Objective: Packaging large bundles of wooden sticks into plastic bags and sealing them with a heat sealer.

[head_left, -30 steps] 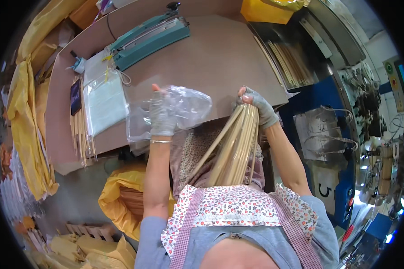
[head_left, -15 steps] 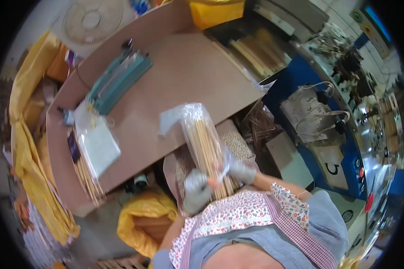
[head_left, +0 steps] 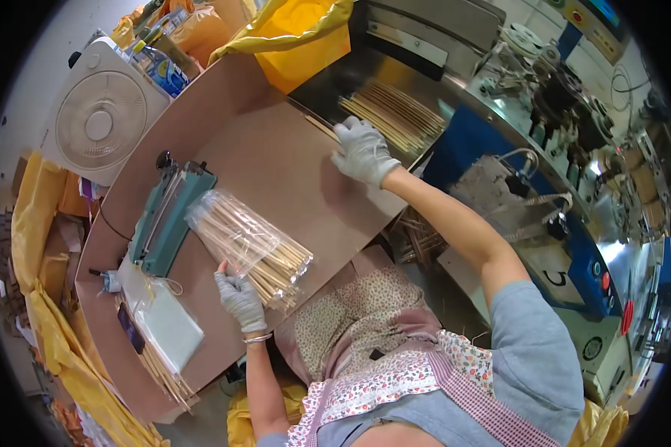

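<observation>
Yellow plastic makes up the biggest container, a wide-mouthed sack with a folded rim (head_left: 313, 65) standing at the table's far edge. Next in size, just right of it, a dark, shallow metal tray (head_left: 324, 93) bears a row of slim tan wooden sticks (head_left: 395, 115) lying side by side. Smaller again, a clear, crinkled plastic bag packed with pale wooden sticks (head_left: 250, 242) lies slantwise on the table, its stick ends pointing toward the person's lap.

Below these spreads the broad, brown, curved-walled table (head_left: 291, 167). Behind its left wall stands a white box fan with a round grille (head_left: 101, 123); on the right, past the person's arm, is a blue machine body with a red button (head_left: 574, 287). A long teal bar sealer (head_left: 175, 216) sits beside the bag's upper end, and a flat stack of clear, whitish sheets (head_left: 168, 328) lies nearer the person.

The gloved left hand (head_left: 240, 299) is loosely spread beside the bag's lower side, bare fingertip upward. The gloved right hand (head_left: 365, 153) reaches the tray's near edge, fingers close together; whether they grip anything, I cannot tell.
</observation>
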Demonstrator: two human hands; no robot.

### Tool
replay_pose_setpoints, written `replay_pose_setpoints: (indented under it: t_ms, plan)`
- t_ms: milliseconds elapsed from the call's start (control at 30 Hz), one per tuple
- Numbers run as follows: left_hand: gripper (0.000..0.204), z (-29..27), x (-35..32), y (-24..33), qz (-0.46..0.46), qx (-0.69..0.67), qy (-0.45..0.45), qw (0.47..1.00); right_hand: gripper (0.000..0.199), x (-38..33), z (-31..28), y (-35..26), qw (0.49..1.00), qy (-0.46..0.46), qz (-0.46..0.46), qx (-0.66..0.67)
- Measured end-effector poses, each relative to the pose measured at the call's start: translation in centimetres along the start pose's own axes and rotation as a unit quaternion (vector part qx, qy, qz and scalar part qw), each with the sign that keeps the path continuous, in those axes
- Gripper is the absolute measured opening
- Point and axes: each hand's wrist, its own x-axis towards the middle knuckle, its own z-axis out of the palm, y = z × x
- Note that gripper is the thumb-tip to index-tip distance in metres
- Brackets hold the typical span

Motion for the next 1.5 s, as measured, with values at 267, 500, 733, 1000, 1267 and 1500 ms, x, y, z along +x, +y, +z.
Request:
replay_pose_setpoints:
  t_ms: [267, 500, 733, 1000, 1267, 1500]
  plan:
    - [0.026, 1.8, 1.4, -2.1, 0.004, -0.052, 0.031, 0.998, 0.01, 1.4, 7.6, 4.1, 0.945, -0.115, 0.019, -0.306]
    - [0.027, 2.6, 1.2, -1.3, 0.005, -0.054, 0.042, 0.998, 0.017, 5.1, 5.8, 5.6, 0.931, -0.248, -0.033, -0.265]
    - [0.027, 2.0, 1.1, -1.5, -0.006, -0.099, 0.05, 0.994, 0.019, 6.0, 9.1, 3.5, 0.973, -0.083, -0.024, -0.212]
    - [0.021, 2.4, 0.8, -1.4, -0.018, -0.08, 0.056, 0.995, 0.014, 11.2, 13.7, 6.0, 0.941, -0.085, -0.116, -0.306]
    - [0.02, 2.5, 1.4, -2.7, 0.029, -0.136, 0.104, 0.985, 0.007, 13.6, 9.8, -0.9, 0.982, 0.05, -0.134, -0.126]
    - [0.023, 2.5, 1.1, -1.4, -0.016, -0.137, 0.064, 0.988, 0.015, 17.4, 9.3, 13.6, 0.988, 0.138, 0.068, -0.029]
